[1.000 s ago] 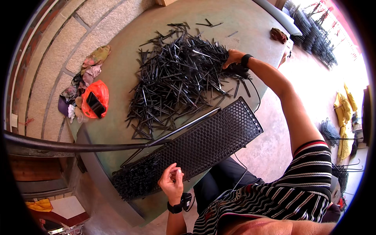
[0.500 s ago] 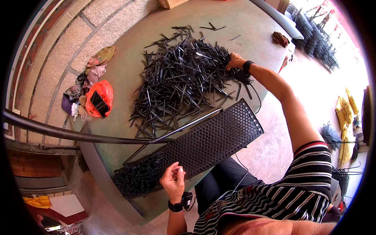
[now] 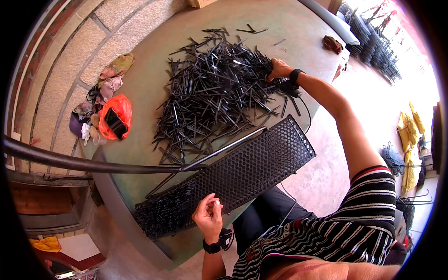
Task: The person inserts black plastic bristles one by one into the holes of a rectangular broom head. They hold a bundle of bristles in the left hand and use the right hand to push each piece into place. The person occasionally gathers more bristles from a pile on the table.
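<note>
A dull green table is spreading beneath everything, its left edge running beside a stone wall. A large, tangled pile of thin black strips is covering the middle of the table and reaching toward its right edge. A long black panel full of round holes is lying slantwise along the table's near edge, its right end jutting past that edge, while a dense black tuft is filling its left end. A dark curved pole is crossing the table's left edge and meeting the panel's far side. Near the left edge, a bright red plastic bag is lying crumpled. The person's left hand is hovering over the panel's near side, fingers curling and thumb sitting close to the index finger; whether they are pinching anything, one cannot tell. The right hand is reaching into the pile's right side, its fingers partly hidden, so their grip cannot be told. A dark phone is resting on the bag, and a small, reddish-brown crumpled cloth is lying by the far right corner.
</note>
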A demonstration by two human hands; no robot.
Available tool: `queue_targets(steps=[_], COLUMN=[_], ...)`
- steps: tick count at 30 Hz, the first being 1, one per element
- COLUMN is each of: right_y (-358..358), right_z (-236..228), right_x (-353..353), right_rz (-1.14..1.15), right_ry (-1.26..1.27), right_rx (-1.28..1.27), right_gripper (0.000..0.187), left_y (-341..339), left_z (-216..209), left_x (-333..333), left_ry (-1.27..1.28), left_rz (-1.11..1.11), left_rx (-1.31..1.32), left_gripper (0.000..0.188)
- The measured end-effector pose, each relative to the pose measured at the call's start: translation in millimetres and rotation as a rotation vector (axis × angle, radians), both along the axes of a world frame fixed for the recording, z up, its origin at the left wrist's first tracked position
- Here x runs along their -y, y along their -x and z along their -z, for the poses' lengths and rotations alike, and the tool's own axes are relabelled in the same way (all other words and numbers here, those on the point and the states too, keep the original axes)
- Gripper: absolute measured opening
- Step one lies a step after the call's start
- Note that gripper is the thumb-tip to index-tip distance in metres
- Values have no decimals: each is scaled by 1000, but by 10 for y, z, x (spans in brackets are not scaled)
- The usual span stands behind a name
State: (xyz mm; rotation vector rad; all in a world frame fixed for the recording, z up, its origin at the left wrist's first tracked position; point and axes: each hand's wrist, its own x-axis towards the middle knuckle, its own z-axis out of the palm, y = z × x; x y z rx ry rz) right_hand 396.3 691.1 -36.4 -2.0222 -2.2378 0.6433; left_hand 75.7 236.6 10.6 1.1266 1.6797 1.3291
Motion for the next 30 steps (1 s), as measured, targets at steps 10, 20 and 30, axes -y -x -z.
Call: queue_targets(steps=[10, 20, 30], right_y=[94, 70, 59], right_z=[-166, 99, -204], right_x=[58, 3, 97], right_rz=[104, 111, 76], right_ry=[162, 82, 105], right_rx=[-96, -283, -312], right_gripper=[56, 56, 55], left_y=[-31, -180, -273], left_z=[-363, -1195, -1315], left_x=[53, -66, -168], left_ry=[8, -388, -283], left_rz=[-9, 41, 85], left_rx=[173, 97, 205], left_gripper=[18, 23, 21])
